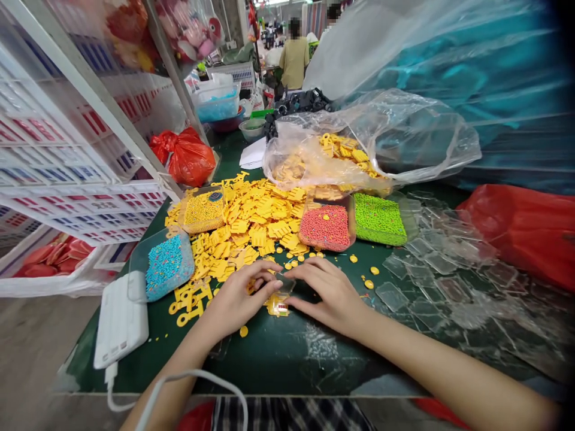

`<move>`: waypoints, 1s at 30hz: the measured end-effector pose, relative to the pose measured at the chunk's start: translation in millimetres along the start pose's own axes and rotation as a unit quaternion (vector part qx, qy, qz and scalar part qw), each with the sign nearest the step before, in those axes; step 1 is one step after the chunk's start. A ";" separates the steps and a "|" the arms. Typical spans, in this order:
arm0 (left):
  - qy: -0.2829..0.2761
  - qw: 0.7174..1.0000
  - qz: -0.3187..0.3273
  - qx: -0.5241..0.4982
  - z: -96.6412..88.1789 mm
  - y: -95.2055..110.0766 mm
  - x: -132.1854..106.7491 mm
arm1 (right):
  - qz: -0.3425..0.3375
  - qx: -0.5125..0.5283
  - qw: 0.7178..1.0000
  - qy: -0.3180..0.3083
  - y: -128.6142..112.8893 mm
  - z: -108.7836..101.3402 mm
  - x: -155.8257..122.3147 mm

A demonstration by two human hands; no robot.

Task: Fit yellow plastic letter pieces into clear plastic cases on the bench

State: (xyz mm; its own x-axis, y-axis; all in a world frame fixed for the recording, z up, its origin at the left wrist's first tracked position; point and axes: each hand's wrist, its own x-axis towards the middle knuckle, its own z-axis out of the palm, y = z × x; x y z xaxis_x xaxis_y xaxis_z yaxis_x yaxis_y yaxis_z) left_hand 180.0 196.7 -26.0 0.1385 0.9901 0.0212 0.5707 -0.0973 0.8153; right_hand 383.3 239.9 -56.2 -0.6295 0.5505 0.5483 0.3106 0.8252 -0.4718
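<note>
My left hand [236, 299] and my right hand [326, 293] meet over a small clear plastic case [284, 284] on the dark green table [278, 353], fingers curled around it from both sides. A small yellow piece with a red-and-white label [278, 306] lies just under the case. A heap of flat yellow plastic parts [251, 224] spreads right behind my hands. Open clear boxes of tiny beads stand around the heap: blue [167, 266], yellow [204, 211], red [324, 227] and green [380, 218].
Several empty clear plastic lids [431, 263] lie at the right. A clear bag [381, 143] of yellow parts sits behind the boxes. A white power bank [119, 323] with a cable lies at the left edge. Red bags [188, 157], [530, 230] and a shelf rack [76, 149] flank the table. A person [294, 57] stands far back.
</note>
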 end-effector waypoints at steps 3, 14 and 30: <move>-0.020 1.000 0.013 -0.019 -0.4 1.1 0.1 | 0.001 -0.003 1.000 0.003 2.0 -2.3 0.5; -0.092 0.995 0.029 0.035 4.3 0.9 -3.6 | -0.202 -0.113 0.970 0.068 -0.4 -12.5 6.1; -0.159 0.969 0.048 0.184 -15.3 0.7 1.8 | -0.132 -0.081 0.980 -0.123 7.5 -5.3 2.1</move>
State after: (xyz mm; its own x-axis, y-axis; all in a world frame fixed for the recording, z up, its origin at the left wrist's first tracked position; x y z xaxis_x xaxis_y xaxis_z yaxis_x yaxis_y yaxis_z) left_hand 168.2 199.9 -16.6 0.4140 0.8993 -0.1406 0.7846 -0.2743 0.5560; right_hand 388.1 247.9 -54.9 -0.8494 0.2846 0.4444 0.2100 0.9549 -0.2101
